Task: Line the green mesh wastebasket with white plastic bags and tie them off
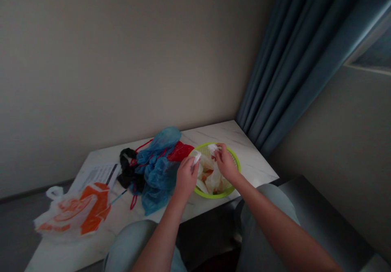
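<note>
A lime-green basket point(237, 161) stands on the marble-patterned table point(255, 158), and crumpled whitish plastic bags point(214, 181) with orange patches lie inside it. Over the basket's left side, my left hand point(187, 174) is closed on a white bit of plastic bag. My right hand point(225, 162) pinches another white piece above the far side of the basket. Whether both pieces belong to one bag, I cannot tell. Just left of the basket lie blue plastic bags point(160, 174) and a red plastic bag point(180, 151).
Black plastic bags point(128, 170) with red drawstrings lie left of the blue ones. A white bag with orange print point(76, 213) covers part of a printed sheet point(93, 175) at the table's left. Behind rises a wall, with a blue curtain point(293, 60) at the right.
</note>
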A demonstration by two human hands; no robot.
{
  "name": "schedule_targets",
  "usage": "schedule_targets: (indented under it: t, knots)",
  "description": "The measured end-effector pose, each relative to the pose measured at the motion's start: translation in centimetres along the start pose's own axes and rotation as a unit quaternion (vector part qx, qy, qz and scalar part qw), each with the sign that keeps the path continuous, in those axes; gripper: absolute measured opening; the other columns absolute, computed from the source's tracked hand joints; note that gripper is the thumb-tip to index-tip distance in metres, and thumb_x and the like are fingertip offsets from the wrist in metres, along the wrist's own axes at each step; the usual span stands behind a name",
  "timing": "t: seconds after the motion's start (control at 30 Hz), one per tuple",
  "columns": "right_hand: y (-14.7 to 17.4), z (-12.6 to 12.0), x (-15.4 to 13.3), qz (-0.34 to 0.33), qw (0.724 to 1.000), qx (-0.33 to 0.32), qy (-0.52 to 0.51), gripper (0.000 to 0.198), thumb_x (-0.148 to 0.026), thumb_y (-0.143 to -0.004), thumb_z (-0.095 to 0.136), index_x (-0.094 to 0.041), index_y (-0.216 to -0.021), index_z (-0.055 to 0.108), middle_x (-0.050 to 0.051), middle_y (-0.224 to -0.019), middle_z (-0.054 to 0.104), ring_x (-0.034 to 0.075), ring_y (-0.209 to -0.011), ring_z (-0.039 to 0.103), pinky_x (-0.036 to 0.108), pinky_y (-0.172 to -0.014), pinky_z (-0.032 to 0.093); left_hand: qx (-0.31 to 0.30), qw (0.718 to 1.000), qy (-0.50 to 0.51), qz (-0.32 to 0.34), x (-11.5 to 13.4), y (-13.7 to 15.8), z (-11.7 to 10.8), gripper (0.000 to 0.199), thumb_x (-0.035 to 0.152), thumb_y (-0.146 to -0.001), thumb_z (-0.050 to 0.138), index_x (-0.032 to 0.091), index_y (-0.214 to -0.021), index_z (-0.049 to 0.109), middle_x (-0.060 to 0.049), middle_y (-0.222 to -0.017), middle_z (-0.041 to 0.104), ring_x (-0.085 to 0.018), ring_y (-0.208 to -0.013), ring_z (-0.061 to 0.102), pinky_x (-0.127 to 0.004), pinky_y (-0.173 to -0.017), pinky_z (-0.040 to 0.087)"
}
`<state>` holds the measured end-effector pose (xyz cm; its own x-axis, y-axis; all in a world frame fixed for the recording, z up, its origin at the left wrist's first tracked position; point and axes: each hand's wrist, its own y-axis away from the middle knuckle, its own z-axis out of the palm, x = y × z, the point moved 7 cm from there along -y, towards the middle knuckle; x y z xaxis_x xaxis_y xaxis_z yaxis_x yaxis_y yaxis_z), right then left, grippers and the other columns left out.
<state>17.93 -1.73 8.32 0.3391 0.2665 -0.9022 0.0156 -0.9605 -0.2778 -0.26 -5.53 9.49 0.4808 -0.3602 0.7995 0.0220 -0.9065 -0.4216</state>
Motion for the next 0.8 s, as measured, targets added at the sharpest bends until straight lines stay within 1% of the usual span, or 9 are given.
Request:
schedule_targets:
  t: [0.1,0.17,0.27,0.4,0.5,0.57,0.63,0.7,0.8]
  knots:
    - [0.0,0.6,0.0,0.002,0.999,-0.001,-0.035,0.017,-0.032,-0.095,0.049,-0.026,-0.108,0.057,0.002,-0.081,0.067,0.019,-0.074,0.064,0.032,-0.072,0.048,-0.060,0.986,-0.086,0.132,3.1,0.9,1.4,0.020,0.028,-0.092,0.056,0.023,-0.106,0.069,-0.012,-0.122,0.059,-0.028,-0.116,0.053,-0.046,-0.103,0.041]
    - [0.1,1.1,-0.3,-0.008,0.998,-0.022,-0.057,0.017,-0.032,-0.092,0.052,-0.025,-0.103,0.063,0.003,-0.088,0.070,0.020,-0.080,0.065,0.032,-0.076,0.050,-0.092,0.973,-0.120,0.175,4.3,1.7,2.4,0.022,0.026,-0.093,0.053,0.022,-0.111,0.066,-0.013,-0.137,0.051,-0.029,-0.126,0.047,-0.048,-0.108,0.038]
    - [0.4,1.9,-1.1,-0.043,0.992,-0.079,-0.084,0.019,-0.027,-0.088,0.056,-0.024,-0.102,0.070,0.004,-0.098,0.072,0.021,-0.091,0.066,0.034,-0.085,0.050,-0.103,0.967,-0.109,0.206,5.1,2.4,3.0,0.028,0.024,-0.096,0.047,0.021,-0.121,0.059,-0.014,-0.143,0.047,-0.027,-0.133,0.043,-0.047,-0.112,0.036]
    - [1.0,1.9,-2.9,-0.097,0.981,-0.140,-0.090,0.025,-0.021,-0.089,0.053,-0.021,-0.108,0.071,0.005,-0.102,0.072,0.021,-0.095,0.064,0.036,-0.091,0.049,-0.072,0.974,-0.089,0.198,4.9,2.2,2.4,0.033,0.023,-0.098,0.041,0.021,-0.128,0.054,-0.012,-0.142,0.051,-0.025,-0.136,0.043,-0.048,-0.112,0.035]
    - [1.9,2.0,-4.2,-0.122,0.967,-0.204,-0.094,0.025,-0.027,-0.093,0.055,-0.020,-0.112,0.068,0.006,-0.108,0.071,0.021,-0.097,0.062,0.036,-0.093,0.048,-0.060,0.979,-0.082,0.179,4.3,1.7,2.0,0.034,0.017,-0.099,0.038,0.022,-0.129,0.052,-0.009,-0.143,0.054,-0.023,-0.139,0.041,-0.049,-0.115,0.032]
    - [2.5,2.0,-4.9,-0.130,0.959,-0.235,-0.095,0.025,-0.031,-0.094,0.057,-0.021,-0.115,0.067,0.007,-0.112,0.069,0.021,-0.100,0.061,0.036,-0.094,0.047,-0.069,0.981,-0.057,0.175,4.1,1.6,2.1,0.036,0.016,-0.099,0.038,0.023,-0.133,0.049,-0.009,-0.145,0.054,-0.021,-0.141,0.040,-0.049,-0.116,0.032]
    - [2.8,2.0,-5.2,-0.128,0.958,-0.241,-0.088,0.026,-0.035,-0.095,0.057,-0.022,-0.116,0.066,0.007,-0.113,0.068,0.021,-0.102,0.060,0.036,-0.095,0.046,-0.074,0.982,-0.018,0.173,3.9,1.6,2.2,0.035,0.014,-0.098,0.039,0.023,-0.131,0.045,-0.010,-0.144,0.055,-0.020,-0.142,0.039,-0.050,-0.116,0.033]
    - [2.9,2.0,-5.0,-0.120,0.962,-0.230,-0.081,0.026,-0.037,-0.097,0.054,-0.022,-0.115,0.066,0.007,-0.110,0.067,0.020,-0.100,0.060,0.035,-0.093,0.046,-0.070,0.983,0.014,0.168,3.9,1.8,2.4,0.029,0.013,-0.098,0.039,0.023,-0.124,0.044,-0.010,-0.139,0.059,-0.019,-0.143,0.039,-0.052,-0.117,0.032]
    - [2.7,2.1,-4.5,-0.113,0.968,-0.212,-0.076,0.028,-0.040,-0.100,0.048,-0.020,-0.106,0.066,0.006,-0.099,0.067,0.019,-0.092,0.060,0.032,-0.085,0.046,-0.064,0.987,0.026,0.147,3.9,2.0,2.6,0.025,0.014,-0.098,0.038,0.024,-0.120,0.044,-0.010,-0.131,0.064,-0.021,-0.142,0.041,-0.056,-0.118,0.029]
